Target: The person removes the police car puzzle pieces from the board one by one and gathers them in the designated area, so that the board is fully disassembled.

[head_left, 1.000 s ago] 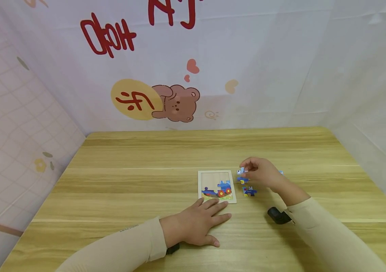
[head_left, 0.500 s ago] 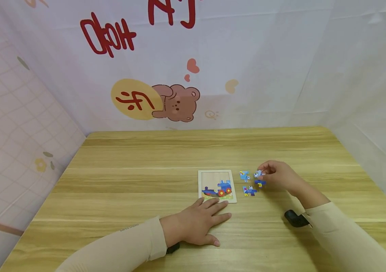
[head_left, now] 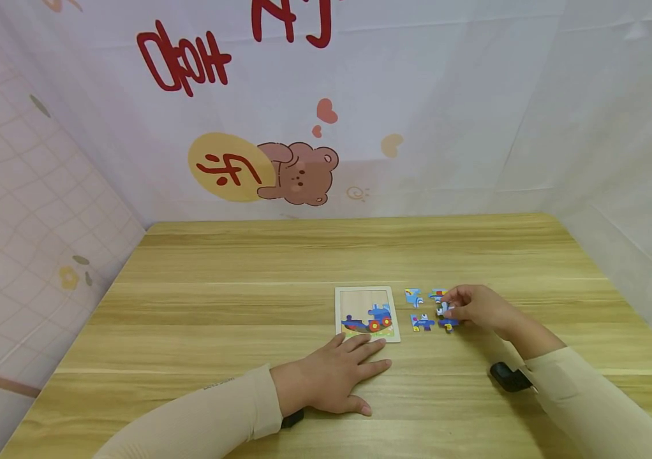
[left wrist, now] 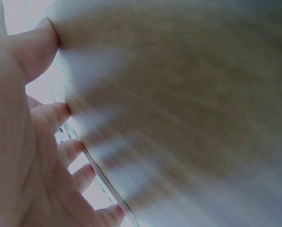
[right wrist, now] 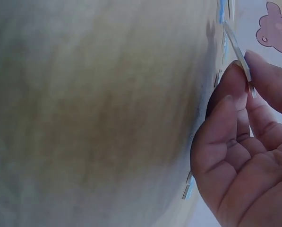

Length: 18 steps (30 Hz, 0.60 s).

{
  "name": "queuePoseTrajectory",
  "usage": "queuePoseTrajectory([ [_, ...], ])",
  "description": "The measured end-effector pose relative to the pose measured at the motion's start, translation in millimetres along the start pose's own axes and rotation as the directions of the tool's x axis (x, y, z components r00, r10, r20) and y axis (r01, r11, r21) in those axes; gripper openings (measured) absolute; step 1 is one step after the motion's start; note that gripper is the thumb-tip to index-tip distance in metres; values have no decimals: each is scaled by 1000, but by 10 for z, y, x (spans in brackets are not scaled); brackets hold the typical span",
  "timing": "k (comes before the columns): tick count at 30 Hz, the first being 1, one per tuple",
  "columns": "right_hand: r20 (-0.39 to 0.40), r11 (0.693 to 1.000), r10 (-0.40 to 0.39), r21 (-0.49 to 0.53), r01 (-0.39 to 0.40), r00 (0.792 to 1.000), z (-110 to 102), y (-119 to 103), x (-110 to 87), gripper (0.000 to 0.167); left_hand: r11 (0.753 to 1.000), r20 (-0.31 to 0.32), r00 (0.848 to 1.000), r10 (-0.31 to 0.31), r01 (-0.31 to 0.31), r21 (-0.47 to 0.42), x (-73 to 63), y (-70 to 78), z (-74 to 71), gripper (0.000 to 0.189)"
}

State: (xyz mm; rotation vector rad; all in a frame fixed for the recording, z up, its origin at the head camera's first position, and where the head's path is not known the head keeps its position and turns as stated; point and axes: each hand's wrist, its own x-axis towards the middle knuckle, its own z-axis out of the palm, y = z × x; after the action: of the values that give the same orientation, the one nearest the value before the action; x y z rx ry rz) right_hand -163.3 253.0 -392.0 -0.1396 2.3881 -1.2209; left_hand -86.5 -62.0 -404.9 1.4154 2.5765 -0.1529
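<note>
My right hand (head_left: 483, 309) pinches a jigsaw puzzle piece (head_left: 445, 310) between thumb and fingers, just right of other pieces. In the right wrist view this puzzle piece (right wrist: 238, 49) shows edge-on, tilted, above the table. My left hand (head_left: 340, 376) lies flat with spread fingers, fingertips at the near rim of a wooden puzzle tray (head_left: 338, 309). A partly filled blue train picture (head_left: 373, 322) covers the tray's lower part; bare wood shows above. In the left wrist view the fingers (left wrist: 72, 148) reach along the tray's edge.
Loose puzzle pieces lie right of the tray: one at the upper left (head_left: 413, 297), one at the upper right (head_left: 437, 294), partly covered, and one at the lower left (head_left: 422, 322). Another thin puzzle piece (right wrist: 188, 187) shows below my right hand. A printed cloth (head_left: 446, 127) hangs behind the wooden table (head_left: 234, 274).
My right hand, holding the puzzle piece, has moved right from beside the tray, then slightly nearer me. Loose pieces behind it have come into view. The left hand has stayed put.
</note>
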Motion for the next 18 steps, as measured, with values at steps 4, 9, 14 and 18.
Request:
queuePoseTrajectory([
  [4, 22, 1000, -3, 14, 2, 1000, -1, 19, -11, 25, 1000, 4, 1000, 0, 1, -5, 1, 3, -9, 73],
  [9, 18, 1000, -10, -17, 10, 1000, -5, 45, -15, 24, 1000, 5, 1000, -1, 1, -13, 3, 4, -8, 73],
  [14, 3, 999, -12, -38, 12, 1000, -4, 46, -7, 26, 1000, 6, 1000, -5, 5, -10, 5, 3, 0, 73],
  [18, -18, 998, -26, -59, 25, 1000, 1, 68, 17, 25, 1000, 6, 1000, -4, 4, -3, 3, 6, 1, 74],
])
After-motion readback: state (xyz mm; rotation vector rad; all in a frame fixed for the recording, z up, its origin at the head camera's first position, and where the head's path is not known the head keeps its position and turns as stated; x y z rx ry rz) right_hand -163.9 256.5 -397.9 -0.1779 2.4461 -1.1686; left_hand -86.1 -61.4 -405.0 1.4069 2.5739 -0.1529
